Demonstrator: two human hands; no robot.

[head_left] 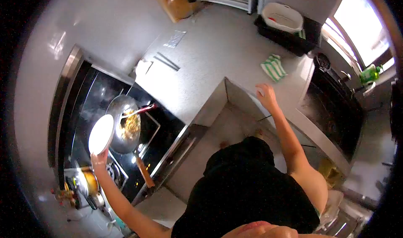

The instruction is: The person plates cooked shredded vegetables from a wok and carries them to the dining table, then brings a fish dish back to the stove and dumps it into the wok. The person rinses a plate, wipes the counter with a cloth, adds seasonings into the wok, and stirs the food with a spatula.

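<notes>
My left hand (100,157) grips the lower edge of a white plate (101,135), held tilted over the hob. Beside the plate a wok (121,143) with a wooden handle (145,173) sits on the hob (94,95). Yellowish-brown food (131,126) lies in the wok. A utensil with a dark red handle (145,108) rests in it, reaching over the rim. My right hand (267,97) is by the counter edge, holding nothing, its fingers apart and a little bent. Nearest to it is a green-and-white striped cloth (274,68).
On the counter (210,44) lie chopsticks (166,61) and a clear packet (175,39). A white basin (282,17) stands in a black tray (289,42) at the back right. The dark sink (331,107) is on the right; a pot (87,182) is at left.
</notes>
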